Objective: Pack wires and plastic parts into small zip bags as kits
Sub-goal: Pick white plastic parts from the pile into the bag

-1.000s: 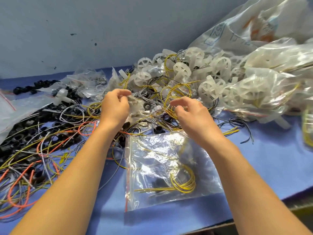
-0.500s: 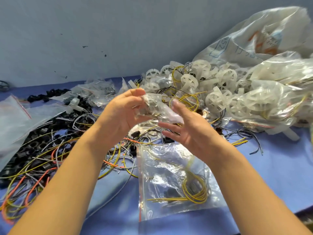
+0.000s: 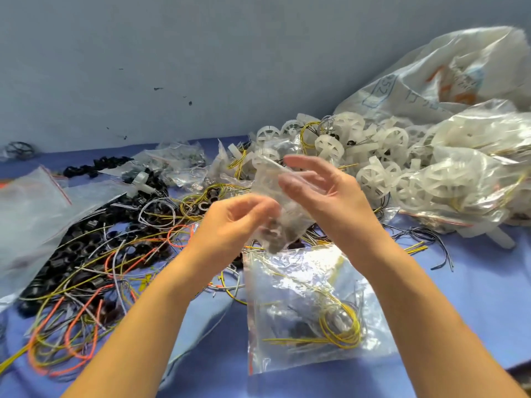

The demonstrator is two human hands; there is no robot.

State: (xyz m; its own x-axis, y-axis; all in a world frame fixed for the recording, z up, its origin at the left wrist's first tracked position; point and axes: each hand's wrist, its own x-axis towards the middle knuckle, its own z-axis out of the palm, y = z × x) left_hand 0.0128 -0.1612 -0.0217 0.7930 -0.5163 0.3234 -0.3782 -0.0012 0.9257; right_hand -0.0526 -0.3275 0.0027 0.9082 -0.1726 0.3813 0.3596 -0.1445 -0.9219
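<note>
Small bag up in air between your hands, above wires. L hand pinches its side, fingers curled; R hand fingers spread loose on film. Bag prob light, floppy, slick; dark parts sag low. Take it by top edge, near zip.

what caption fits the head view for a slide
Left hand and right hand hold a small zip bag above a packed zip bag on the blue table, amid wires and white plastic wheels.

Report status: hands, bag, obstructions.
Left hand pinches small zip bag, held aloft. Right hand open, fingers against it. Filled bag lies below; nothing blocking.
</note>
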